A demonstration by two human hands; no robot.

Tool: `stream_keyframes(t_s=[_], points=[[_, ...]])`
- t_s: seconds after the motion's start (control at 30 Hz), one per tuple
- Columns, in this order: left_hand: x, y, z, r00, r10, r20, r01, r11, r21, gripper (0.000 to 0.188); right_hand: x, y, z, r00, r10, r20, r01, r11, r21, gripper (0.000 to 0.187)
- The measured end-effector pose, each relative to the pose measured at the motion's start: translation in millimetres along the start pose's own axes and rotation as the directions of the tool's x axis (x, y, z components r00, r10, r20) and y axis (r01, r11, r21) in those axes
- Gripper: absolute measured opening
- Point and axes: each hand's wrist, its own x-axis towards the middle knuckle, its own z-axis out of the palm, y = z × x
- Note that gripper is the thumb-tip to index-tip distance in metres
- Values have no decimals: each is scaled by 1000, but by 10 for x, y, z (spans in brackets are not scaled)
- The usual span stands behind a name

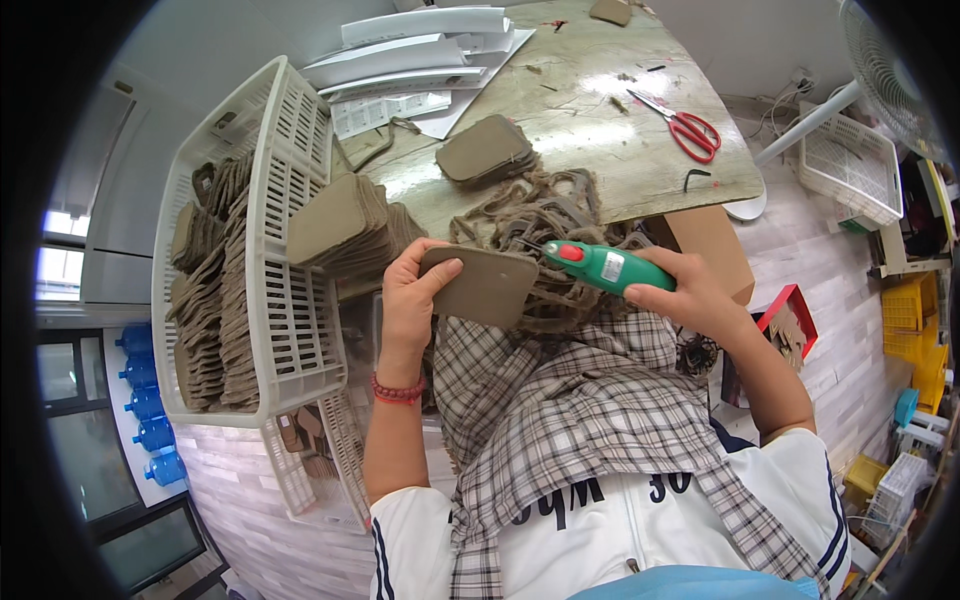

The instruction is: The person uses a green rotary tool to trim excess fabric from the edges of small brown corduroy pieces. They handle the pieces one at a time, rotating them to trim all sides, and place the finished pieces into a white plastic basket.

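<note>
**Thin tan panel pinched at one corner, green tool at its far side**

The left hand (pixel 412 285) has its fingers clamped on a rounded-corner tan panel (pixel 480 292), thumb on the upper face by the ten o'clock corner. The panel sits over the lap, just short of the surface (pixel 640 185). The right hand (pixel 690 288) wraps its fingers round the rear of a green handheld power tool (pixel 612 267) with a red button (pixel 570 252), at three o'clock from the panel, nose pointing to nine.

The panel looks light and fairly stiff, since it holds flat from a one-corner pinch; it probably bends under a hard push. Its matt face should not slip much, and nothing about it suggests it would break. The nine o'clock edge seems the best hold, leaving the other three sides free. The tool looks heavier, best gripped round its thick rear body.

At ten o'clock from the panel stands a stack of similar panels (pixel 340 222); at one o'clock lies a tangle of brown off-cuts (pixel 565 215) that looks soft and apt to snag.

The panel's underside is hidden, and so are most of the left fingers beneath it. The tool's dark tip blends into the off-cuts — whether it touches them or the panel, I cannot tell. Nor does the view show whether the button is pressed. The standing fan (pixel 890 75) is cut off at two o'clock.
</note>
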Motion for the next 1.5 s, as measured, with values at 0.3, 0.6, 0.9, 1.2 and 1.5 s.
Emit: stream_keyframes(t_s=[0.3, 0.6, 0.9, 1.2, 1.5], points=[[0, 15, -58, 999, 44, -29, -43, 999, 2, 7, -80, -60, 16, 995, -97, 7, 97, 995, -35, 46], [-39, -35, 67, 1000, -5, 20, 4, 1000, 30, 9, 29, -196, 168, 992, -127, 12, 126, 991, 41, 45], [344, 977, -1124, 807, 436, -398, -339, 894, 293, 15, -37, -39, 94, 987, -54, -152, 72, 991, 112, 41], [758, 839, -403, 569, 767, 297, 4, -364, 931, 36, -191, 215, -54, 974, 59, -218, -7, 973, 232, 39], [1825, -405, -255, 967, 238, 87, -103, 55, 993, 55, -192, 463, -2, 959, 57, -276, 16, 967, 254, 42]])
